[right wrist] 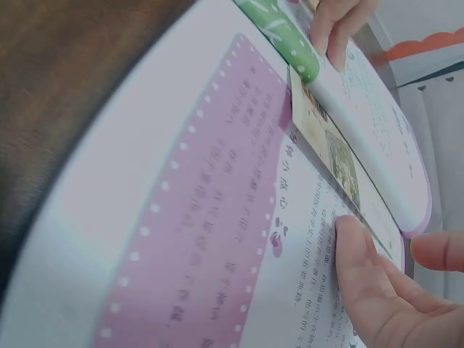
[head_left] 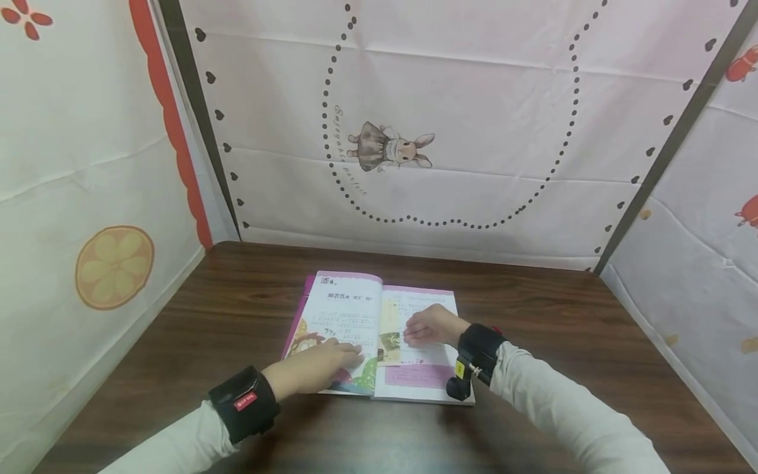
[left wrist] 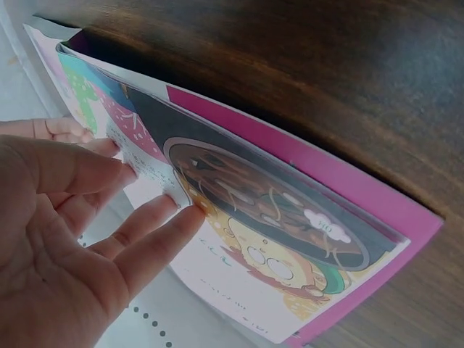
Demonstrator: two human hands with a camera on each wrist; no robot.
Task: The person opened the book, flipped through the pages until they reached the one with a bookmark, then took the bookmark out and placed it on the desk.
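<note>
An open book (head_left: 349, 309) with pink-purple page edges lies on the table. On its illustrated left page, my left hand (head_left: 320, 365) rests with fingers extended; the left wrist view shows those fingertips (left wrist: 190, 212) at the page beside a drawn pot. A yellowish bookmark (head_left: 389, 332) with a small picture lies along the gutter on the right page. Just right of it is my right hand (head_left: 431, 326), its fingers loosely bent at the page. In the right wrist view, the thumb (right wrist: 438, 250) is apart from the fingers, and nothing shows between them.
The dark wooden table (head_left: 249, 296) extends around the book. Pale printed cloth (head_left: 474, 131) hangs behind it and at both sides. A black band (head_left: 244, 403) is on the left wrist; another band with a small camera (head_left: 458, 387) is on the right.
</note>
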